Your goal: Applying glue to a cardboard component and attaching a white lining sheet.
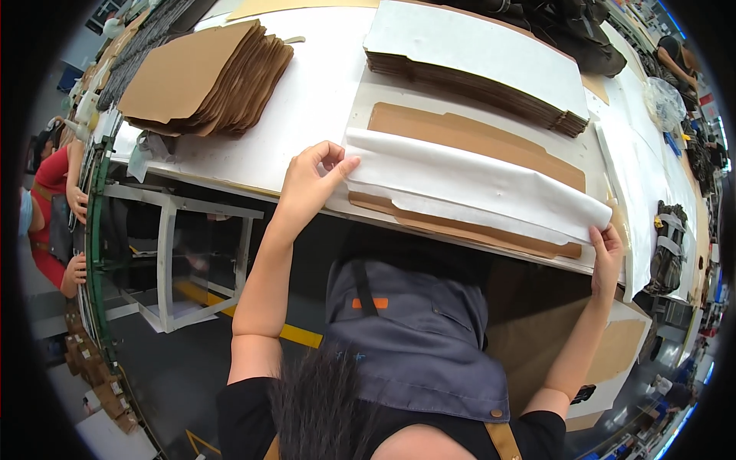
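A long white sheet with a rolled or folded edge lies across a brown cardboard piece, whose edges show above and below it. My left hand is closed in a pinch on the sheet's left end, near the table's front edge. My right hand pinches the sheet's right end, fingertips at its corner. Just beyond them sits a stack of cut cardboard with a white top face.
A tall stack of brown sheets stands at the back left of the white table. A white frame stand is below left. A co-worker in red is at far left. Bundled dark items lie at right.
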The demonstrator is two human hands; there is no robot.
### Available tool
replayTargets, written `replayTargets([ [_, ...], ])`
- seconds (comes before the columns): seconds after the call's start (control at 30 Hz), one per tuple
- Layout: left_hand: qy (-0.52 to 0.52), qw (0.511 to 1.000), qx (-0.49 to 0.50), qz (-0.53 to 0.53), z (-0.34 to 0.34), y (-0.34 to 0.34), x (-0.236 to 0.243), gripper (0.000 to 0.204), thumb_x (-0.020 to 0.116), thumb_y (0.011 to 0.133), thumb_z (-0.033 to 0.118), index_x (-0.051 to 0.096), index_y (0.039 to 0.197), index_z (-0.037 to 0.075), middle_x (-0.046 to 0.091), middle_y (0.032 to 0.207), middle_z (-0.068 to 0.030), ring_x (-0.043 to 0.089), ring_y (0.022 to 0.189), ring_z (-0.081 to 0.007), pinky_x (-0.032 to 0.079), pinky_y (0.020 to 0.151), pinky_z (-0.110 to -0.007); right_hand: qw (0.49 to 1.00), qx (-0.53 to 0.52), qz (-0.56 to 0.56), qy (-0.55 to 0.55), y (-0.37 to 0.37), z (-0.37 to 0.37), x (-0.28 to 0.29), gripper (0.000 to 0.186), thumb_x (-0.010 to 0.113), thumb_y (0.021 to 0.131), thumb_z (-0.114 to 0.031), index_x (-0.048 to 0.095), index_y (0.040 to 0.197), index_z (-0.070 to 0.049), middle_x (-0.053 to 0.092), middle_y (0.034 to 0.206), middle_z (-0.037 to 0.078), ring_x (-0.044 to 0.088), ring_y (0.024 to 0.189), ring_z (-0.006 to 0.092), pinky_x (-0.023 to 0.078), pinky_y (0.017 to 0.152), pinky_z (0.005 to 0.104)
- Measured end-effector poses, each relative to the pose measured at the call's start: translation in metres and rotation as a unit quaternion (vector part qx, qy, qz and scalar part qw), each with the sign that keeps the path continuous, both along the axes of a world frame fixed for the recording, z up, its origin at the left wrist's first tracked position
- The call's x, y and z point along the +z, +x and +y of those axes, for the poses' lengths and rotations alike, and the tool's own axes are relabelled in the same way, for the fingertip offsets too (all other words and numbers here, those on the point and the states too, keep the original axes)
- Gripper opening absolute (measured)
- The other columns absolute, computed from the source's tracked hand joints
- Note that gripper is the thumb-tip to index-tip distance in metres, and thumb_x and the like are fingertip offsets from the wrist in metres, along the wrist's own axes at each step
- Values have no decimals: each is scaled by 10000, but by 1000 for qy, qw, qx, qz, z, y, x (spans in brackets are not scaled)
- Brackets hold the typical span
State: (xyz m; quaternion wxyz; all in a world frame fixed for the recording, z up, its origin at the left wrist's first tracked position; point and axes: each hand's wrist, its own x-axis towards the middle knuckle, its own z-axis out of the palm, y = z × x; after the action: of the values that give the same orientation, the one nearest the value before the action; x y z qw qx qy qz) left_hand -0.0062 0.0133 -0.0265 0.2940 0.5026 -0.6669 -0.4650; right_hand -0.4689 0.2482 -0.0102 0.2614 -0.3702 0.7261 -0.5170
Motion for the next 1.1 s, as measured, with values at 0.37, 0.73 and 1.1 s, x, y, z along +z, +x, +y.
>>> replayTargets([
  [0.37, -120, 982, -32, -139, 13, -2, -7, 254, 776, 794, 295, 650, 773, 75, 633, 758, -25, 553, 817, -183, 334, 871, -336, 999, 9, -26, 21, -1, 19, -7, 160, 672, 924, -110, 652, 1034, 3, 675, 970, 25, 593, 918, 83, 431, 887, 240],
  [0.73, -130, 977, -35, -166, 10, -3, -8, 215, 761, 801, 286, 653, 775, 103, 620, 749, -2, 554, 857, -185, 340, 858, -343, 999, -11, -41, 1, -2, 23, -16, 161, 673, 927, -101, 653, 1045, 6, 671, 975, 23, 590, 913, 74, 434, 885, 231],
  [1.1, -126, 976, -48, -171, 8, 0, -7, 202, 762, 796, 263, 646, 765, 100, 623, 732, -2, 566, 827, -186, 357, 853, -342, 999, -13, -49, -1, -1, 23, -19, 141, 672, 928, -89, 654, 1038, -3, 665, 970, 15, 580, 906, 66, 431, 879, 220],
])
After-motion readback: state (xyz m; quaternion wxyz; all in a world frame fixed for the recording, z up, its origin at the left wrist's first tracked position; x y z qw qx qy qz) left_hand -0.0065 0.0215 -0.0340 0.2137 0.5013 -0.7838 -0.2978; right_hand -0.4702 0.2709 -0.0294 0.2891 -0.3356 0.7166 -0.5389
